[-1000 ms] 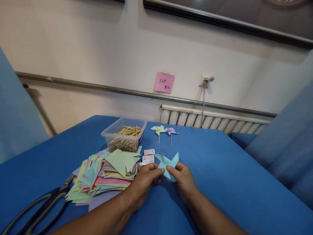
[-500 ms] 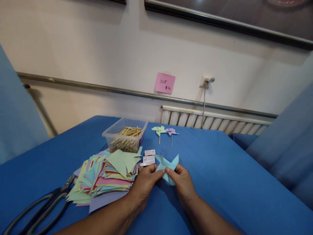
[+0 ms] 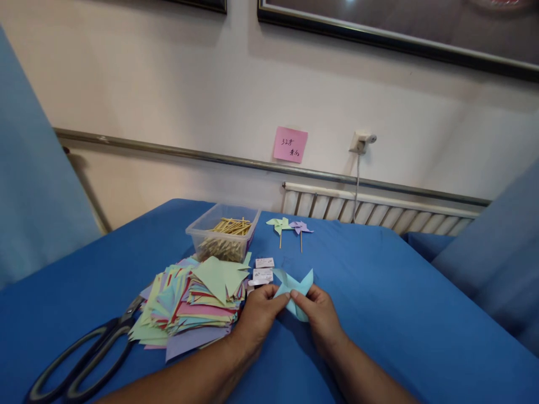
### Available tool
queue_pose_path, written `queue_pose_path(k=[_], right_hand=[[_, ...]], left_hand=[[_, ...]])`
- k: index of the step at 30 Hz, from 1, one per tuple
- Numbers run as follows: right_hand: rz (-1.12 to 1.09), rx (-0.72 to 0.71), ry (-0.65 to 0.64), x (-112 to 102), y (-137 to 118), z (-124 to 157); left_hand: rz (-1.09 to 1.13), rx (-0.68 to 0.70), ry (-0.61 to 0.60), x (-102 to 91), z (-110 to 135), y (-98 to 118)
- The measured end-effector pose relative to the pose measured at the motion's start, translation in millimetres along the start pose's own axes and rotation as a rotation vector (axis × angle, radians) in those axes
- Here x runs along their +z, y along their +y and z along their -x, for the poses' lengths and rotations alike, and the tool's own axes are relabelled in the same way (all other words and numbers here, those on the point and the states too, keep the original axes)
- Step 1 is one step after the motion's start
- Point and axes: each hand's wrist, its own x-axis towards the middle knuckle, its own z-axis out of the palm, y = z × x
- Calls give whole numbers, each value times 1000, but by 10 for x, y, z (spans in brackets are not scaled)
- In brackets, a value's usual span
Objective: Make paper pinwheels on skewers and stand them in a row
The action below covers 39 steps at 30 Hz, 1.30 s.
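A light blue paper pinwheel [image 3: 297, 308] is pinched between both hands above the blue cloth, its blades partly folded in and two tips pointing up. My left hand [image 3: 261, 311] grips its left side, thumb near the middle. On the right side, my right hand [image 3: 320, 315] closes on it with the thumb pressed at the centre. Small white boxes [image 3: 263, 274] lie just beyond my left hand. To the left rises a stack of coloured paper squares [image 3: 189, 303], with a cut pale green sheet [image 3: 222, 275] on top.
A clear plastic box [image 3: 196, 233] of thin wooden sticks stands behind the paper. Large scissors [image 3: 107, 339] lie at the left. Farther back rest a green pinwheel [image 3: 279, 225] and a purple pinwheel [image 3: 300, 227] on sticks. A radiator [image 3: 328, 205] runs along the wall.
The whole view has shifted slightly, so things appear a little farther right. Both hands keep hold of the light blue pinwheel, with thumbs still near its centre.
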Motion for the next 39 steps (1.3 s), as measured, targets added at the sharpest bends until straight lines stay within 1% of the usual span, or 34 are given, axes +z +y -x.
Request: queue_pose_path(k=[7, 11, 14, 19, 23, 26, 28, 30, 34, 37, 39], right_hand=[[-42, 16, -29, -5, -3, 15], [-125, 9, -12, -2, -68, 24], [-172, 20, 33, -31, -79, -12], [-201, 42, 141, -138, 26, -142], [-265, 15, 193, -207, 75, -216], [-272, 11, 192, -246, 50, -243], [-245, 22, 178, -270, 23, -255], [-144, 1, 149, -287, 2, -267], [123, -97, 56, -261, 0, -269], [238, -158, -5, -158, 6, -218], [324, -224, -75, -55, -5, -170]], left_hand=[[-20, 10, 4, -23, -22, -36], [14, 16, -30, -53, -63, -74], [46, 4, -47, -70, -88, -85], [47, -18, -45, -76, -89, -82], [-52, -12, -69, -28, -34, -87], [-148, -4, -106, 23, 21, -86], [-179, 12, -113, 48, 57, -77], [-184, 42, -137, 66, 100, -61], [-157, 73, -298, 98, 228, -35], [-110, 71, -411, 127, 324, -32], [-63, 60, -476, 144, 370, -26]])
